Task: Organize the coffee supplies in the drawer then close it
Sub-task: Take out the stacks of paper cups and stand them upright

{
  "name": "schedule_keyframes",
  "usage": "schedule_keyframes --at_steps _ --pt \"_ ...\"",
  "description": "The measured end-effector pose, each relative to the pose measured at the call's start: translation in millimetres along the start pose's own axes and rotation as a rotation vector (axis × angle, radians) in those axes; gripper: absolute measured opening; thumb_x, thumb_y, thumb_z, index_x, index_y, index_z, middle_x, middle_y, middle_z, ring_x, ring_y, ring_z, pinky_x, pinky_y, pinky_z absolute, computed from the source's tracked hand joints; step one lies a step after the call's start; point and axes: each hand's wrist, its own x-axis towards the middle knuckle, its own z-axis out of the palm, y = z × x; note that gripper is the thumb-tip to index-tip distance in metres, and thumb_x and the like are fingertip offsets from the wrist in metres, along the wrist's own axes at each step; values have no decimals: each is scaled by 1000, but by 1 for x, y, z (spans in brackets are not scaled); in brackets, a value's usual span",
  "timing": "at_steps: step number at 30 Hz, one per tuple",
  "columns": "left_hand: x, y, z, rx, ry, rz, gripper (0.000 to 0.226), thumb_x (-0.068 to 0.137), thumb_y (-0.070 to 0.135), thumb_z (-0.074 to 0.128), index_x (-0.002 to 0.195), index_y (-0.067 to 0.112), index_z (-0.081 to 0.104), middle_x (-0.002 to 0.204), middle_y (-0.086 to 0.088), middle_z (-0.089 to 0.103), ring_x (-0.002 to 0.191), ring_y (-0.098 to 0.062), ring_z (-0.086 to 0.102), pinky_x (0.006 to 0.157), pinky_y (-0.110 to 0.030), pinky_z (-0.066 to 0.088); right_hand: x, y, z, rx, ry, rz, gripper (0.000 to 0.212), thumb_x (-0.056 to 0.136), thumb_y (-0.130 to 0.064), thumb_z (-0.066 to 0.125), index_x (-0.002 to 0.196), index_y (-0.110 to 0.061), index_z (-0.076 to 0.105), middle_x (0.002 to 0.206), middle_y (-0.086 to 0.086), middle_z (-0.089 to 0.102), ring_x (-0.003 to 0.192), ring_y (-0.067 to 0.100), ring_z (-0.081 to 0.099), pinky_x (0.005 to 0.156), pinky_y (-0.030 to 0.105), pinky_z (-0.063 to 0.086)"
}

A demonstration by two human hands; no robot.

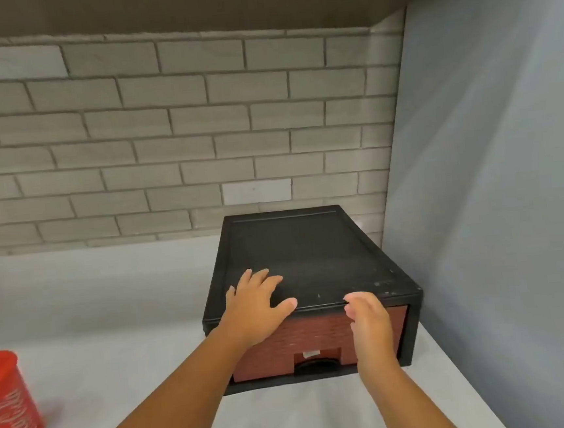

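Soft, even indoor light; a wide-angle view, slightly fuzzy all over.
The white countertop (110, 297) glares almost featureless at centre left, while the top strip of the frame sits dim. Grout lines of the tiled wall (165, 138) bow toward the left edge. The right hand (368, 322) smears with motion blur at its fingertips. The red canister (7, 408) at lower left looks soft.

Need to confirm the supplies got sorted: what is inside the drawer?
Nothing inside shows: the drawer sits closed in its black case, and its reddish front hides the contents. The left hand rests on the case top; the right hand is at the front.
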Motion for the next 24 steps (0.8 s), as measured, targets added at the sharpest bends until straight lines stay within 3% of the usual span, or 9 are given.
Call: schedule_keyframes --at_steps 1,3,5,8,10,13,24 --pt "1 -2 1 80 -24 -9 61 91 57 38 145 31 29 157 3 16 146 -22 2 116 -51 6 2 8 1 46 59 27 18 93 -14 48 78 -16 58 80 0 55 86 19 52 74 30 43" --pt "4 -4 4 227 -66 -9 64 90 62 31 146 32 25 158 3 16 146 -23 5 115 -51 6 3 24 4 149 125 167 19 95 -22 46 87 -10 58 79 5 52 86 22 52 85 36 44" --pt "5 -5 7 291 -72 0 65 90 64 27 146 32 24 157 3 19 145 -22 12 115 -50 8 2 37 5 274 137 350 35 97 -33 45 117 -5 54 100 13 58 104 28 56 97 41 41" --pt "5 -4 10 323 -57 7 66 89 66 26 146 33 25 156 3 22 144 -21 16 115 -50 11 -1 46 7 503 127 592 66 94 -48 45 145 -8 30 140 20 43 130 32 44 108 42 34" --pt "5 -5 10 331 -55 6 66 89 66 25 146 33 24 156 3 21 144 -21 16 115 -50 11 -1 50 12 613 97 689 73 93 -53 42 148 -9 22 145 20 39 133 32 41 111 41 31" --pt "5 -6 12 323 -47 -1 67 88 68 26 146 33 25 156 4 22 144 -21 16 115 -49 11 0 50 24 687 81 751 74 93 -59 36 147 -8 27 143 20 43 132 33 42 110 41 30" --pt "9 -3 10 279 -73 -51 72 84 72 29 146 35 24 156 5 20 144 -21 14 115 -48 11 10 44 40 902 121 782 81 92 -59 37 150 -9 10 155 15 21 142 32 24 116 45 22"
